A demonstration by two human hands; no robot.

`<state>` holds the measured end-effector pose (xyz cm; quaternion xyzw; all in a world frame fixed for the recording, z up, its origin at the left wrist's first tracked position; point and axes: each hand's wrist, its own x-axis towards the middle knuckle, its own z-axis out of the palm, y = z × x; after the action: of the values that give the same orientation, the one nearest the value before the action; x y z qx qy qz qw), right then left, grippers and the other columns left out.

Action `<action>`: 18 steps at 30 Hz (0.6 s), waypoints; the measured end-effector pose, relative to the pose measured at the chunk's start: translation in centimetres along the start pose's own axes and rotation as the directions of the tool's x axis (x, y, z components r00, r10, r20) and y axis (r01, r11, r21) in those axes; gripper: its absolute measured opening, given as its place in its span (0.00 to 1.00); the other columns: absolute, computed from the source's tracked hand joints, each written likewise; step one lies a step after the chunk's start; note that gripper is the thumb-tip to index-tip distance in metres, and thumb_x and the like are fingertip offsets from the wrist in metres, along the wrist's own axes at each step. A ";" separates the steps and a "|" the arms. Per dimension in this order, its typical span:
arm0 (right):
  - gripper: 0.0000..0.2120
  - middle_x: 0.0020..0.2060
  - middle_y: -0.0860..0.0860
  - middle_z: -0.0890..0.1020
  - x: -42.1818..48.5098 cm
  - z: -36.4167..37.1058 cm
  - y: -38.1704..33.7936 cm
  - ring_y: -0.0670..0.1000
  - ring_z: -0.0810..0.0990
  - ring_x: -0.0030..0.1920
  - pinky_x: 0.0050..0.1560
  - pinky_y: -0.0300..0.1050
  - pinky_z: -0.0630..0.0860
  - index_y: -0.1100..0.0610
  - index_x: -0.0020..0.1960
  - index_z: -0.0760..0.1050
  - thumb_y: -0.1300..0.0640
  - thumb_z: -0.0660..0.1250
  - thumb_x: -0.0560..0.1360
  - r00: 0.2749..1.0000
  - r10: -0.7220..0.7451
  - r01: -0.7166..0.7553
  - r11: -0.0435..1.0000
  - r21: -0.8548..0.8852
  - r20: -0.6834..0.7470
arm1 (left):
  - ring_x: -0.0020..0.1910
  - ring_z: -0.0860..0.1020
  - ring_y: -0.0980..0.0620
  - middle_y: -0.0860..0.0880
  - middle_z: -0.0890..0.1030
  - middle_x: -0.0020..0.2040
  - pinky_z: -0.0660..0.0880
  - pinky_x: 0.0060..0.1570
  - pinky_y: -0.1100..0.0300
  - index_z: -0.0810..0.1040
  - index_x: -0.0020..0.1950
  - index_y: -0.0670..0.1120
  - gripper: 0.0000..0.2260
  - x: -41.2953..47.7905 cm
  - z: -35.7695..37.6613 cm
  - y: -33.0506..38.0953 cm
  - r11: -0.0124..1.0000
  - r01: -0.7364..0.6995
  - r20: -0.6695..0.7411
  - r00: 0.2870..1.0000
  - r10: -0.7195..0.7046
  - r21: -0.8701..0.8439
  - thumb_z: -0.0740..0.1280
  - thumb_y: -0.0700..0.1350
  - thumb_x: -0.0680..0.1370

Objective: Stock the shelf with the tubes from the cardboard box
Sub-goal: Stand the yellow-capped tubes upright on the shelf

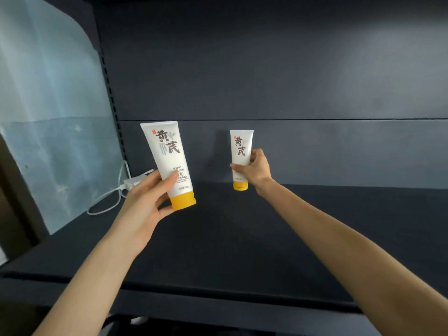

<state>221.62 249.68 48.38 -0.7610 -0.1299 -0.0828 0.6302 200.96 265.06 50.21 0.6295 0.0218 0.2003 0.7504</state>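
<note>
The left hand (148, 197) grips the near tube (167, 151), cap down and tilted, thumb across its front; the other fingers are mostly hidden behind it. It is held above the dark shelf (242, 238). The right hand (257, 169) holds the far tube (241, 146) upright close to the back wall (315, 154), covering its lower label. Its orange cap seems to rest on the shelf, though I cannot be sure. A white cable (109, 202) lies in the left corner, partly hidden behind the left hand.

Both arms outstretched; left grip (145, 197) clasps the near tube (167, 151), right grip (257, 169) the far tube (241, 144).
</note>
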 end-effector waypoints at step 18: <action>0.21 0.56 0.52 0.75 2.7 6.6 2.6 0.53 0.76 0.54 0.51 0.57 0.77 0.57 0.54 0.65 0.54 0.74 0.70 0.985 -0.024 -0.030 0.953 -0.301 -0.173 | 0.49 0.82 0.54 0.51 0.84 0.52 0.80 0.39 0.59 0.80 0.56 0.51 0.15 3.2 -5.8 -1.3 0.998 0.041 0.123 0.992 -0.036 -0.038 0.66 0.48 0.71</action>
<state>224.76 256.00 45.41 -0.8384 -0.0589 -0.1669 0.5155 202.62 271.32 48.46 0.6248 -0.0162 0.1471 0.7667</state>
